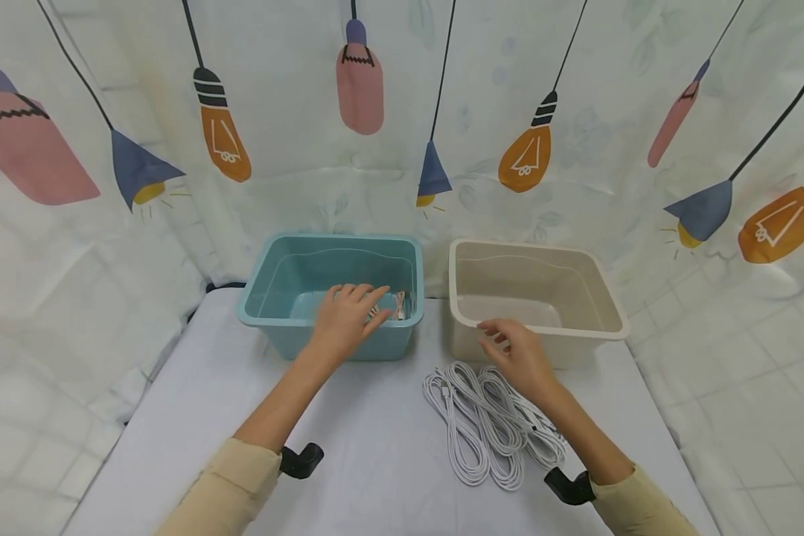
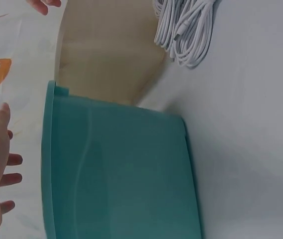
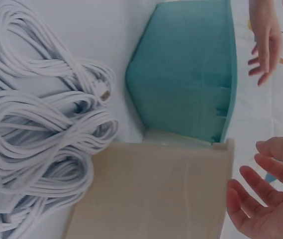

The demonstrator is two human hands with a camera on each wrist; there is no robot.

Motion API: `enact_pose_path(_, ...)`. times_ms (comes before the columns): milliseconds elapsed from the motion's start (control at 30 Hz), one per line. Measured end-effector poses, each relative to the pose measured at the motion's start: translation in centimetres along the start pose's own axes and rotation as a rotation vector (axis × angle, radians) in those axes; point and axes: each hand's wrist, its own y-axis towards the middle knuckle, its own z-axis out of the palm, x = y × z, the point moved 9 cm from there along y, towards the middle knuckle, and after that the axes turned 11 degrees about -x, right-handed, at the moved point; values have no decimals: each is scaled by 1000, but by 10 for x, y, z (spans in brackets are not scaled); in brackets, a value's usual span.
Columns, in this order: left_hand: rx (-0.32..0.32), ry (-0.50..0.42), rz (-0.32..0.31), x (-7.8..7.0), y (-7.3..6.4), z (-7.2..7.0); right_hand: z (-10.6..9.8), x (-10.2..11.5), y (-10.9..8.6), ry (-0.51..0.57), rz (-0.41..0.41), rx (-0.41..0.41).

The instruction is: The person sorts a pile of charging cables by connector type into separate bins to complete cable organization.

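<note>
My left hand is over the front rim of the teal bin, its fingers spread and holding nothing. Inside that bin, partly hidden by the hand, lie small white cables toward the right end. Near the front left rim of the beige bin is my right hand, fingers loosely bent with nothing between them. Several coiled white cables lie bundled on the table just in front of the beige bin, below the right hand. A plug end shows on one coil in the right wrist view.
Both bins stand side by side at the back of the white-covered table, a narrow gap between them. Behind them hangs a curtain printed with lamps and bulbs. A black wrist mount sticks out from the left sleeve, another from the right.
</note>
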Motion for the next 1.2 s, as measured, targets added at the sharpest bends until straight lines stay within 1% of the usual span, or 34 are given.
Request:
enact_pose_path(200, -12, -9, 40, -16, 7, 9, 1, -11, -18, -13, 4, 0)
enact_pose_path(433, -49, -50, 101, -37, 13, 16, 7, -21, -38, -26, -8, -19)
enact_pose_path(600, -89, -63, 161, -53, 17, 22, 16, -32, -52, -23, 32, -3)
enact_pose_path(700, -102, -70, 199, -63, 20, 27, 24, -41, -60, -40, 66, 21)
enact_pose_path(800, -91, -89, 215, -70, 22, 32, 32, -46, -67, -54, 86, 36)
enact_pose_path(967, -30, -140, 206, -79, 24, 38, 44, -55, -77, -79, 116, 46)
enact_pose_path(1067, -18, -169, 213, -86, 26, 40, 52, -61, -82, -98, 141, 66)
enact_pose_path(1200, -25, -201, 241, -94, 28, 43, 57, -69, -91, -103, 183, 82)
